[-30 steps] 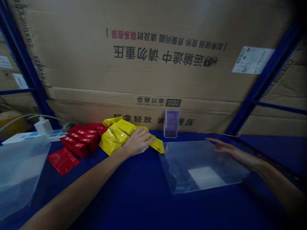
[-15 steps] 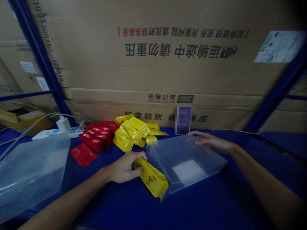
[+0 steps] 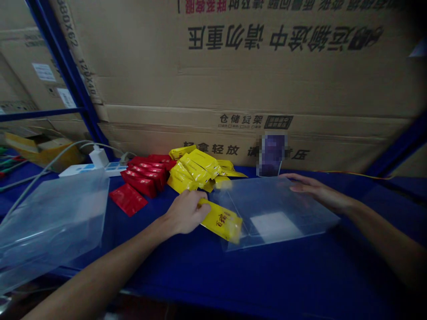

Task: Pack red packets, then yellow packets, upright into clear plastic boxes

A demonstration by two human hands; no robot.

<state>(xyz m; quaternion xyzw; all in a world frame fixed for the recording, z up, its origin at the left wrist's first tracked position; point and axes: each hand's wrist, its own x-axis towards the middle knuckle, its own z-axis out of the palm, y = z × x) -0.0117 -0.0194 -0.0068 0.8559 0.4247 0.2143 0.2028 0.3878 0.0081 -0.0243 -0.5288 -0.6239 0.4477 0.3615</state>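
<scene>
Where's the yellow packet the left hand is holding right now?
In the head view, the yellow packet sits near centre, held at one end by the left hand, its other end over the clear plastic bag, just in front of the pile of yellow packets.

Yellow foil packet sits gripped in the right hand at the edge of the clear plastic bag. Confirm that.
Wrong hand: the head view shows the left hand, not the right, gripping the yellow foil packet at the edge of the clear plastic bag. The right hand lies on the bag.

A yellow printed packet (image 3: 220, 221) overlaps the clear plastic bag's (image 3: 267, 195) edge.
</scene>
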